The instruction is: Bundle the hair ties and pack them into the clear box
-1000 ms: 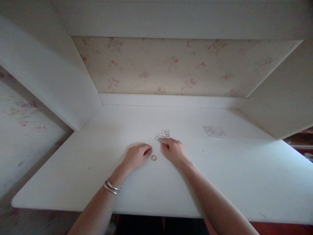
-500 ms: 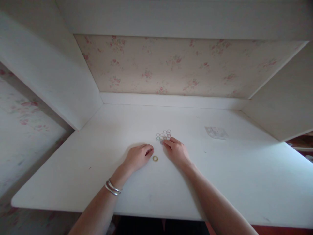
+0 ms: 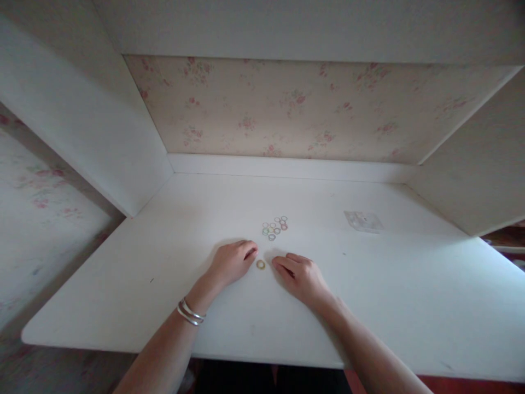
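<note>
A little yellow ring [image 3: 260, 265] lies flat on the white table [image 3: 123, 284], just below the middle of the picture. It sits by itself between the two hands and does not seem to touch either one.

The left hand [image 3: 231, 262] rests on the table just left of the ring. Its fingers are curled in loosely and point toward the ring. It holds nothing that can be seen. Two silver bracelets [image 3: 188, 313] go around the left wrist, lower down and to the left.

The right hand [image 3: 301, 275] rests on the table just right of the ring. Its fingers are bent a little and lie low, with the tips close to the ring. Whether something tiny is under the fingers cannot be told.

A bit higher up, near the middle of the picture, there is a small bunch of thin colored rings [image 3: 275, 227]. They lie flat and close together. Some look pink and some look green. The bunch is apart from both hands.

Toward the right of the picture, a small clear plastic bag [image 3: 363, 221] lies flat on the table, well apart from the rings.

At the top of the picture, behind the table, is a wall with little pink flowers [image 3: 287, 109].
</note>
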Demonstrator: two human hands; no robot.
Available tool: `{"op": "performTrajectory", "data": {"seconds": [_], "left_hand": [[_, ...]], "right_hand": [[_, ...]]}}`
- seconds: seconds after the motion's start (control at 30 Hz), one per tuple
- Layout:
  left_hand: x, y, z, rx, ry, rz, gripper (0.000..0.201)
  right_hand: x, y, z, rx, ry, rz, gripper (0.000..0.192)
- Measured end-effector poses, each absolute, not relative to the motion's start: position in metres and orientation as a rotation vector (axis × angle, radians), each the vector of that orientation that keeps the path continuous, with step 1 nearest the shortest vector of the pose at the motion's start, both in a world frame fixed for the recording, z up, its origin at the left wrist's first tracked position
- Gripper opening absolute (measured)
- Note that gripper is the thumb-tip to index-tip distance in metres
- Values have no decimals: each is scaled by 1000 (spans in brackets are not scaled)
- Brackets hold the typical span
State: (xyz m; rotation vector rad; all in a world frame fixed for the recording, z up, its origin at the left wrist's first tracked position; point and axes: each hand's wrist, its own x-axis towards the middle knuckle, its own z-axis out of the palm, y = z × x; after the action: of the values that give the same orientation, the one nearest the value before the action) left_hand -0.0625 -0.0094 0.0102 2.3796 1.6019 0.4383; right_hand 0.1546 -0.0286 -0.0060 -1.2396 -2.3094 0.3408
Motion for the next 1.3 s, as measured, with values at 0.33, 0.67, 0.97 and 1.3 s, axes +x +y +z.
{"op": "performTrajectory", "data": {"seconds": [0.33,0.67,0.97,1.3], "left_hand": [[-62,-9,8,2410,1636,431,20],[-44,8,11,2375,1525,527,23],[-28,37,14,2519,1440,440,25],[-25,36,13,2502,1454,437,26]], "right_hand": [[151,-31,-7,-1246,-2418,239,26],[158,-20,-5,-1430,-1965,398,27],[168,0,-5,-1576,-1710,564,29],[166,0,-6,-1551,-1800,530,31]]}}
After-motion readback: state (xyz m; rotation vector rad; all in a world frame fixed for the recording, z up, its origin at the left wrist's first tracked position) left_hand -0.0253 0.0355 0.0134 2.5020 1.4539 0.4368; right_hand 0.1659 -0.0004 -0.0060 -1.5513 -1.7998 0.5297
